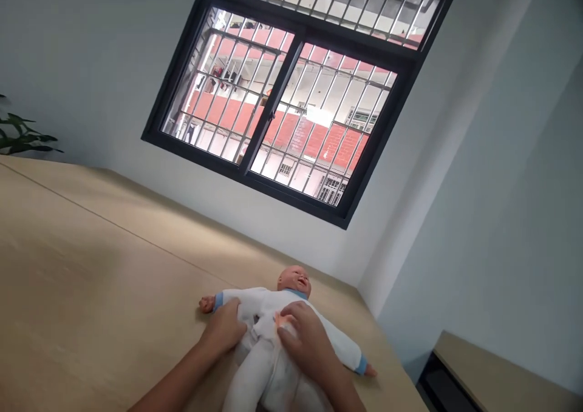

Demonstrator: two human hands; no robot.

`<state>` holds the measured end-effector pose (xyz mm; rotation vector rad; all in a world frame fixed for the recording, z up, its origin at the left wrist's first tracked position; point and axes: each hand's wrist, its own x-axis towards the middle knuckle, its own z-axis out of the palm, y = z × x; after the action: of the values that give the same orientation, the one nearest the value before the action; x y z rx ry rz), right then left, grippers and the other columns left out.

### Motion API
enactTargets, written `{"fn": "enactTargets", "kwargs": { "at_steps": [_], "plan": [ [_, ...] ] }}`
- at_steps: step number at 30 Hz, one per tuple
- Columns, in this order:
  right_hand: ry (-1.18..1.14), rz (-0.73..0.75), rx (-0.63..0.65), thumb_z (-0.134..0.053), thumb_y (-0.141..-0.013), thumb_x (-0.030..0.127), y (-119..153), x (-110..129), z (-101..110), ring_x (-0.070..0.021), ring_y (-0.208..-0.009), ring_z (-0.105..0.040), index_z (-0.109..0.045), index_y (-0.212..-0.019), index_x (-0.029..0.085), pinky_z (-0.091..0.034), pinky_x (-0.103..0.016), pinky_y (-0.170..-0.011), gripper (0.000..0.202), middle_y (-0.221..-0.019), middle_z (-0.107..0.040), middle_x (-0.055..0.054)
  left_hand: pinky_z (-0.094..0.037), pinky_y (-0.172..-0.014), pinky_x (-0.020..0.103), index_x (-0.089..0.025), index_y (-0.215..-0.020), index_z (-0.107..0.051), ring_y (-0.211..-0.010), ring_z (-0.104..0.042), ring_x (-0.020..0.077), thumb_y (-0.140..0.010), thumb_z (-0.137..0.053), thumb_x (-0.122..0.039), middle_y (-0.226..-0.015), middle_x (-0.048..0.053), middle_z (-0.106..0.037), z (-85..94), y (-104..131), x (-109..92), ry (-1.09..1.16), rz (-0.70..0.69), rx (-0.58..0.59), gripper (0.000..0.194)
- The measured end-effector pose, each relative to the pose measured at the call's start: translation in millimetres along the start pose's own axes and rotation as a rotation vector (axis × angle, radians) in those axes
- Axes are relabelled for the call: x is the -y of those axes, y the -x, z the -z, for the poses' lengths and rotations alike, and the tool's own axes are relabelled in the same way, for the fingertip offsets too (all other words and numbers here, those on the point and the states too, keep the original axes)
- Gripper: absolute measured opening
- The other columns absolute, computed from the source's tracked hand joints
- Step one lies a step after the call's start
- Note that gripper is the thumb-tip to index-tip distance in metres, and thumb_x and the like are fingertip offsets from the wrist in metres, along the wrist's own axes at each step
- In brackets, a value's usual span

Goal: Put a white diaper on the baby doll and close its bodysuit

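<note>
Sleeve at left [232,295] reaches the wrist of a doll [294,281], face up on the table's [91,266] near right; judged done. Left hand [226,325] curls against the white garment [268,301], fingertips hidden, hold undetermined. Front bunched, apparently unfinished. Right hand [306,336] bends, thumb and fingers slightly parted, over an orange patch [284,321]; any pinch cannot be told. Sleeve at right [342,341] reaches its wrist. Feet not visible.

No readable text or numbers.
</note>
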<state>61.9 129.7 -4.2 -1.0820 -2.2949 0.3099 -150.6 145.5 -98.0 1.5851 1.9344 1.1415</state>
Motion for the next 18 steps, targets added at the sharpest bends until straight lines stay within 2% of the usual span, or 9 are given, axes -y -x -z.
{"fn": "enactTargets", "kwargs": {
  "at_steps": [3,5,7,8,11,13,15,16,18],
  "plan": [
    [-0.125,-0.098,-0.065,-0.058,-0.083,0.029,11.6,-18.2,17.0,-0.0256,-0.107,-0.060,-0.066,-0.098,0.021,-0.043,-0.038,-0.098,0.019,-0.107,-0.067,-0.008,-0.042,-0.078,0.031,-0.017,-0.094,-0.054,-0.093,-0.063,0.0252,-0.071,-0.047,-0.009,-0.093,0.009,-0.066,8.6,5.8,-10.7,-0.114,-0.064,-0.092,0.025],
    [-0.164,-0.176,-0.064,-0.066,-0.078,0.031,19.3,-31.9,22.2,-0.0273,-0.116,-0.057,-0.064,-0.111,0.020,-0.041,-0.039,-0.102,0.035,-0.120,-0.064,-0.009,-0.042,-0.083,0.032,-0.018,-0.092,-0.054,-0.095,-0.060,0.0241,-0.078,-0.043,-0.012,-0.094,0.009,-0.064,13.6,12.6,-24.7,-0.089,-0.203,-0.143,0.019],
    [-0.214,-0.268,-0.024,-0.075,-0.067,0.030,24.4,-43.8,21.2,-0.0286,-0.116,-0.057,-0.059,-0.124,0.019,-0.043,-0.039,-0.101,0.059,-0.123,-0.062,-0.011,-0.042,-0.078,0.031,-0.020,-0.083,-0.053,-0.085,-0.059,0.0219,-0.085,-0.041,-0.018,-0.085,0.005,-0.062,14.2,20.2,-38.7,0.020,-0.309,-0.097,0.013],
    [-0.247,-0.321,0.006,-0.076,-0.065,0.029,25.5,-48.4,19.3,-0.0284,-0.108,-0.060,-0.058,-0.125,0.017,-0.046,-0.039,-0.095,0.064,-0.115,-0.065,-0.011,-0.043,-0.073,0.030,-0.021,-0.080,-0.052,-0.078,-0.058,0.0208,-0.087,-0.040,-0.023,-0.079,0.003,-0.061,12.7,23.8,-44.2,0.083,-0.329,-0.052,0.015],
    [-0.321,-0.376,0.100,-0.072,-0.065,0.027,24.6,-55.3,15.3,-0.0249,-0.082,-0.063,-0.065,-0.106,0.013,-0.050,-0.036,-0.076,0.044,-0.083,-0.066,-0.005,-0.042,-0.066,0.029,-0.021,-0.077,-0.054,-0.071,-0.057,0.0196,-0.089,-0.040,-0.033,-0.075,0.001,-0.061,4.2,31.3,-52.6,0.209,-0.325,0.054,0.021],
    [-0.300,-0.314,0.065,-0.071,-0.064,0.025,23.2,-56.6,16.8,-0.0250,-0.087,-0.062,-0.067,-0.096,0.014,-0.049,-0.036,-0.080,0.034,-0.088,-0.065,-0.006,-0.043,-0.066,0.029,-0.021,-0.077,-0.055,-0.072,-0.058,0.0200,-0.088,-0.041,-0.035,-0.075,0.001,-0.062,-0.1,33.5,-53.8,0.225,-0.312,0.086,0.023],
    [-0.240,-0.258,-0.033,-0.072,-0.064,0.024,23.1,-60.1,19.6,-0.0264,-0.100,-0.059,-0.067,-0.098,0.016,-0.047,-0.038,-0.090,0.036,-0.103,-0.064,-0.009,-0.045,-0.068,0.030,-0.021,-0.079,-0.056,-0.075,-0.060,0.0207,-0.086,-0.042,-0.038,-0.078,0.002,-0.063,-1.4,35.1,-54.8,0.225,-0.287,0.098,0.023],
    [-0.236,-0.266,-0.071,-0.071,-0.066,0.027,23.8,-63.9,20.4,-0.0263,-0.102,-0.059,-0.066,-0.102,0.017,-0.047,-0.038,-0.092,0.037,-0.107,-0.063,-0.010,-0.047,-0.069,0.030,-0.021,-0.082,-0.057,-0.077,-0.061,0.0212,-0.086,-0.043,-0.039,-0.080,0.003,-0.064,-1.2,36.1,-55.9,0.229,-0.265,0.100,0.023],
    [-0.303,-0.338,-0.098,-0.069,-0.070,0.033,26.5,-76.4,18.7,-0.0242,-0.095,-0.061,-0.063,-0.103,0.016,-0.050,-0.037,-0.085,0.038,-0.104,-0.063,-0.010,-0.050,-0.073,0.032,-0.021,-0.092,-0.058,-0.083,-0.065,0.0227,-0.083,-0.047,-0.043,-0.087,0.004,-0.066,-0.3,38.9,-58.5,0.234,-0.206,0.105,0.027]
  ]
}}
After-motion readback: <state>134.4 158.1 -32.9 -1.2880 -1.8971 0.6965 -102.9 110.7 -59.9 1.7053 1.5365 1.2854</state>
